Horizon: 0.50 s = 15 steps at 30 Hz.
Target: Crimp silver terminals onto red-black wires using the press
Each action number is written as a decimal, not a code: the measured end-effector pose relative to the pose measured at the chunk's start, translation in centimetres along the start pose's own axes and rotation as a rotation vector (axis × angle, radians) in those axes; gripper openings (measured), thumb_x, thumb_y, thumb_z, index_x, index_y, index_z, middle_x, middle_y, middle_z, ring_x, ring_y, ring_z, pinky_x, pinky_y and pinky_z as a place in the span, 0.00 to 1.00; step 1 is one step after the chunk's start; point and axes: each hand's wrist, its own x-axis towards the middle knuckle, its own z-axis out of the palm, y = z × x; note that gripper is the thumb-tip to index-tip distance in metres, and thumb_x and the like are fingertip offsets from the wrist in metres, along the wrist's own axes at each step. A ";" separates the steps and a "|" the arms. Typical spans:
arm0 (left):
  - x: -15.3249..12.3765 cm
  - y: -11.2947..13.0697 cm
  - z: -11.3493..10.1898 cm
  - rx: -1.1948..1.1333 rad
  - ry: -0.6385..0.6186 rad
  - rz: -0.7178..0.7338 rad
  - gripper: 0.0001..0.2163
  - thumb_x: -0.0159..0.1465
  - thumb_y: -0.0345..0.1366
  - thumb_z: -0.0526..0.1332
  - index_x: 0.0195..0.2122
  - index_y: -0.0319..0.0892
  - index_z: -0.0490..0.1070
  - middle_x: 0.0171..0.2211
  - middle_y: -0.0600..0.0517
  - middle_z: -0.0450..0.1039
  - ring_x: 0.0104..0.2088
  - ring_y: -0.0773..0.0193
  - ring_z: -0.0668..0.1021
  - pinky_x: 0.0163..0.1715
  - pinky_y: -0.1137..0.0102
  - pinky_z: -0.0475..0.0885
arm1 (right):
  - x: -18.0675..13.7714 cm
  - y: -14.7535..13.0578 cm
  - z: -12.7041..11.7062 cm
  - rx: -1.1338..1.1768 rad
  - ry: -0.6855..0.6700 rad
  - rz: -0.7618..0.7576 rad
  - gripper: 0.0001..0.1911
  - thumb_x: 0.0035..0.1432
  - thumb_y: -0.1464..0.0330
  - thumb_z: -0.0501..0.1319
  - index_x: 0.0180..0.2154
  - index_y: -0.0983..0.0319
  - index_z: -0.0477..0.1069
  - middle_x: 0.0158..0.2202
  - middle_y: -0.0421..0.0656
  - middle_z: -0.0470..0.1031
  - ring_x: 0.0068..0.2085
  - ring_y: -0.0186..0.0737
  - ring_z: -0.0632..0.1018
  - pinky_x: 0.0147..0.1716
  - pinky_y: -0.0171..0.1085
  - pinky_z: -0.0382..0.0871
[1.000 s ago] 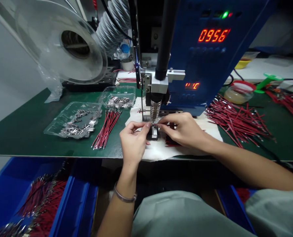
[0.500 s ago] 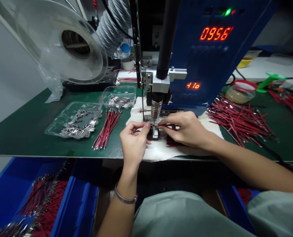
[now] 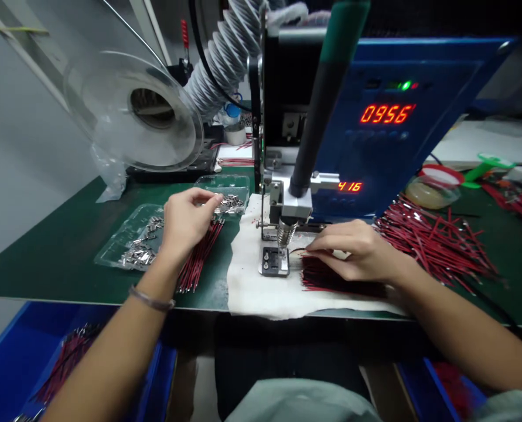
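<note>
My left hand (image 3: 186, 220) is over the clear trays on the left, thumb and fingertips pinched at the edge of the rear tray (image 3: 222, 183) of small metal parts. Whatever the pinch holds is too small to make out. In the pinched fingers of my right hand (image 3: 361, 252) is a thin dark wire (image 3: 296, 250), its free end pointing left to the small metal fixture (image 3: 275, 262). The machine's tip with a coiled spring (image 3: 286, 233) hangs just above that fixture. Below my right hand lies a row of red and black wires (image 3: 326, 275) on white paper (image 3: 247, 281).
A front tray (image 3: 106, 252) of metal parts and a wire bundle (image 3: 197, 266) lie at left. The blue machine (image 3: 419, 88) stands behind. A heap of red wires (image 3: 436, 240) is at right. Blue bins (image 3: 6, 351) sit below the table edge.
My left hand has left the fixture and moved left to the rear tray. My right hand has drawn slightly right with the wire. The view has shifted, and the machine's lower display reads differently.
</note>
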 end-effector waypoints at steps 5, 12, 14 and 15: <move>5.0 -0.4 0.5 0.263 -0.131 0.042 0.13 0.54 0.45 0.62 0.31 0.42 0.79 0.29 0.48 0.78 0.33 0.57 0.78 0.33 0.69 0.67 | 0.2 -0.4 -3.3 0.203 -0.230 0.155 0.08 0.58 0.72 0.60 0.38 0.61 0.78 0.34 0.42 0.81 0.34 0.33 0.80 0.35 0.29 0.71; 5.5 -0.7 0.8 0.500 -0.297 0.063 0.15 0.55 0.46 0.60 0.35 0.42 0.78 0.34 0.45 0.78 0.38 0.51 0.77 0.39 0.65 0.67 | -4.2 -2.2 -5.8 0.048 -0.036 0.565 0.09 0.57 0.68 0.60 0.37 0.59 0.80 0.35 0.40 0.81 0.35 0.37 0.81 0.35 0.31 0.72; 5.1 -0.5 1.1 0.535 -0.284 0.052 0.16 0.55 0.47 0.59 0.37 0.42 0.78 0.34 0.45 0.77 0.39 0.50 0.75 0.39 0.62 0.67 | -6.5 -2.0 -6.1 -0.061 0.125 0.753 0.11 0.57 0.65 0.60 0.38 0.59 0.79 0.34 0.41 0.81 0.33 0.39 0.80 0.31 0.33 0.71; 4.9 -0.4 1.2 0.532 -0.270 0.049 0.16 0.55 0.47 0.59 0.37 0.43 0.78 0.33 0.46 0.77 0.39 0.50 0.75 0.40 0.61 0.67 | -7.6 -1.9 -6.3 -0.146 0.200 0.821 0.11 0.57 0.64 0.60 0.39 0.59 0.79 0.34 0.41 0.81 0.33 0.40 0.80 0.32 0.34 0.71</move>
